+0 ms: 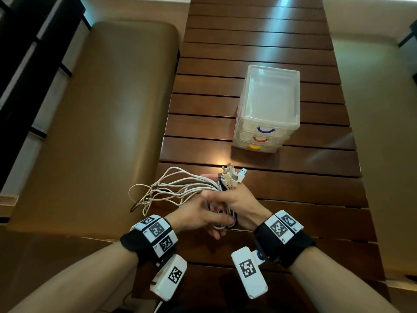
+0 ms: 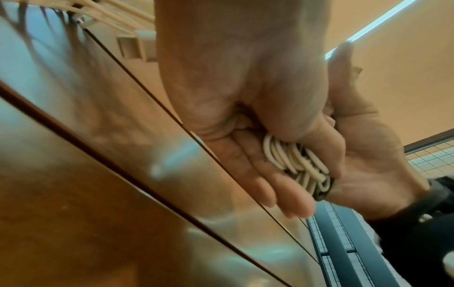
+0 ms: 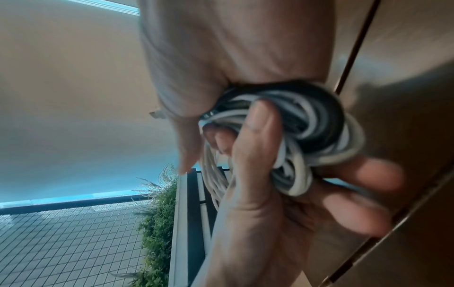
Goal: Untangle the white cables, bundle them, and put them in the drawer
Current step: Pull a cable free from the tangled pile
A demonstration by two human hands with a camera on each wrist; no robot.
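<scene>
Several white cables (image 1: 171, 188), with a few black ones among them, are gathered in a bundle over the near end of the wooden table (image 1: 248, 41). My right hand (image 1: 234, 202) grips the bundle, and the plugs (image 1: 230, 177) stick up above its fist. Just below, my left hand (image 1: 198, 215) pinches the folded loops (image 2: 294, 165) between thumb and fingers. In the right wrist view those loops (image 3: 319, 126) curl round the left thumb. Loose loops hang out to the left. The clear plastic drawer unit (image 1: 268, 114) stands farther back, its blue, red and yellow handled drawers closed.
Tan padded benches run along the table's left side (image 1: 101, 109) and right side (image 1: 379, 132). The loose cable loops reach past the table's left edge, over the left bench. Bare slats lie between my hands and the drawer unit.
</scene>
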